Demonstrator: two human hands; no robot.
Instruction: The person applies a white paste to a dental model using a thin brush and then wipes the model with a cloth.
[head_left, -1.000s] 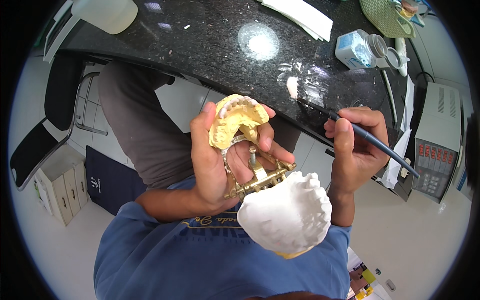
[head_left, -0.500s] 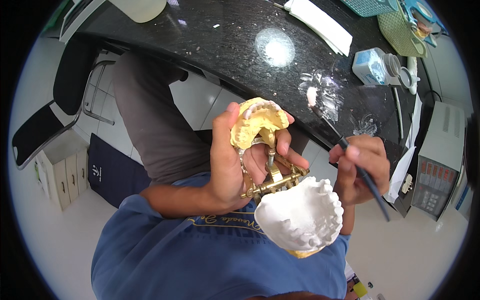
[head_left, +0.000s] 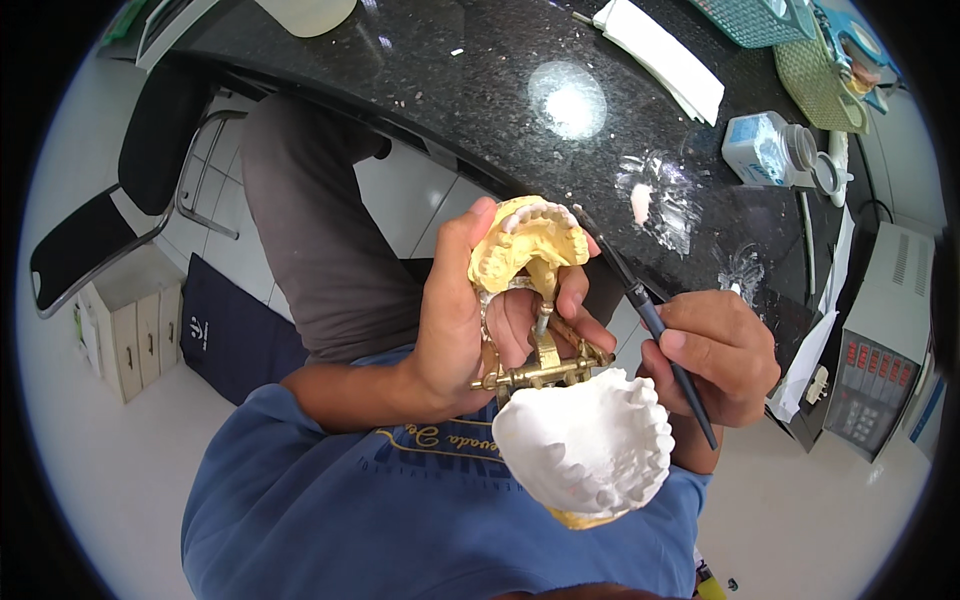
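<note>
Head view: the slim dark tool (head_left: 650,317) has just swung away from the pinkish mound on the counter, where its tip was half a second ago, and now we have that tip at the upper right edge of the yellow cast (head_left: 528,250), close to the row of white teeth (head_left: 540,213). We judge that the work has passed from picking up material to the teeth themselves, though we cannot tell whether the tip touches them or carries anything.

Nearest us, in the lower centre of the frame, the white cast (head_left: 590,440) hangs below both hands, hollow side up, in front of the blue shirt (head_left: 340,510). Above it the brass articulator (head_left: 545,374) bridges the two casts. Our left hand (head_left: 450,325) is curled round the articulator and the yellow cast, thumb along the cast's left side, fingertips showing at its right; so the yellow cast sits in that grip, mid-frame. Our right hand (head_left: 720,355), right of centre, pinches the tool's handle between thumb and fingers, its lower end sloping down past the palm.

Farther off, on the dark counter (head_left: 450,110), the pinkish mound (head_left: 640,204) lies amid white smears (head_left: 672,220). Beyond, toward the upper right, are the powder bottle (head_left: 755,150), uncapped, and the folded white paper (head_left: 660,58).
</note>
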